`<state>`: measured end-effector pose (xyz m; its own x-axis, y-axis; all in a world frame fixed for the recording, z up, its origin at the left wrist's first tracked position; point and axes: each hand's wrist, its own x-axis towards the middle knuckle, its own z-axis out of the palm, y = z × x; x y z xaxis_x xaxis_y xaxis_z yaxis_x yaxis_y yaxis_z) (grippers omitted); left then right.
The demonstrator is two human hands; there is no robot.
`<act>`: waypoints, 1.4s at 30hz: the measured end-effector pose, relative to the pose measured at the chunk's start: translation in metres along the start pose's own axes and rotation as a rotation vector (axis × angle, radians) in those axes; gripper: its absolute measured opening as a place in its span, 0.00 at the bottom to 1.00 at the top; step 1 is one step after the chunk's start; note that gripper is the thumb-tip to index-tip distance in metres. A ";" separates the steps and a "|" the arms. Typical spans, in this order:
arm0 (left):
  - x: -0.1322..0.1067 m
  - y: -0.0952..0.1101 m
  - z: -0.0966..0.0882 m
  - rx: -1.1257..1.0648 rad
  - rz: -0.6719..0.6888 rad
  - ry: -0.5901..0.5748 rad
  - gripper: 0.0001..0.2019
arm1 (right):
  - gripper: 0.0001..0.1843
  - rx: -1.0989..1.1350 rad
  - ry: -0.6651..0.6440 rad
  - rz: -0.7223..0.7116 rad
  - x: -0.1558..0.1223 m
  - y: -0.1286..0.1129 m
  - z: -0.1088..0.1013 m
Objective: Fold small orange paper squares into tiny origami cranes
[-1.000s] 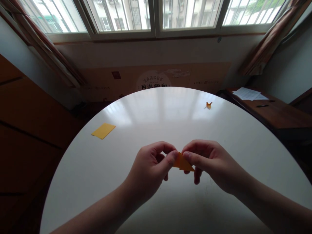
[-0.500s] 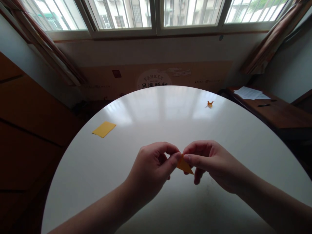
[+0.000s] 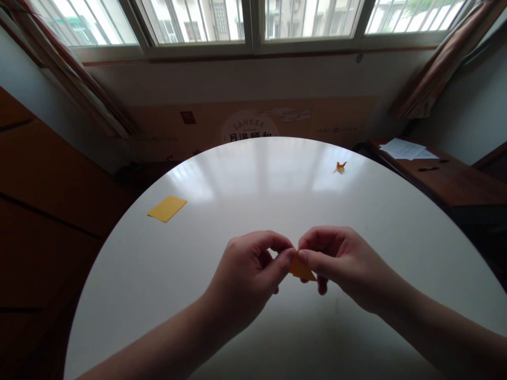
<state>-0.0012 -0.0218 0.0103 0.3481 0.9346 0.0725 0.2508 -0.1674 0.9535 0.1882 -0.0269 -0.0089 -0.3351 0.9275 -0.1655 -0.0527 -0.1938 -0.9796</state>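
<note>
Left hand (image 3: 247,272): thumb and index finger pinched together at the tips, gripping the left side of the folded orange paper (image 3: 302,270); the other fingers curl in behind, partly hidden.
Right hand (image 3: 344,258): thumb and index finger closed on the top corner of the same paper, just beside the left thumb; the lower fingers hang loosely bent, some tips showing beneath the paper.
Folded orange paper: between the two hands, over the white round table (image 3: 190,264); a pointed corner angles down to the right, and the fingers cover much of the rest.
Yellow paper (image 3: 167,209): flat on the table's left side, well apart from the hands.
Origami crane (image 3: 340,168): small, orange, near the table's far right edge.
Printed panel (image 3: 158,121): below the window (image 3: 209,21); "ZANKEE" arches over large Chinese characters, 月 first and 和 last, their bottoms cut off by the table edge. Smaller script on both sides is illegible.
White sheets (image 3: 407,149): on the wooden cabinet (image 3: 467,182) at right; any print is too small to read.
</note>
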 end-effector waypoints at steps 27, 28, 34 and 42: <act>0.008 -0.003 -0.011 -0.159 -0.089 0.068 0.09 | 0.09 -0.375 -0.119 0.098 -0.002 -0.014 -0.014; 0.009 -0.004 -0.011 -0.164 -0.088 0.087 0.09 | 0.09 -0.410 -0.127 0.092 -0.002 -0.015 -0.016; 0.010 -0.011 -0.010 -0.130 -0.002 0.124 0.10 | 0.15 -0.266 -0.012 -0.037 0.006 -0.011 -0.024; 0.005 -0.006 -0.001 -0.271 0.050 0.078 0.11 | 0.19 0.076 -0.148 -0.078 0.007 0.004 -0.006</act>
<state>-0.0019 -0.0159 0.0050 0.2811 0.9504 0.1334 -0.0189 -0.1335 0.9909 0.1913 -0.0191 -0.0147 -0.4620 0.8845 -0.0653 -0.1526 -0.1518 -0.9766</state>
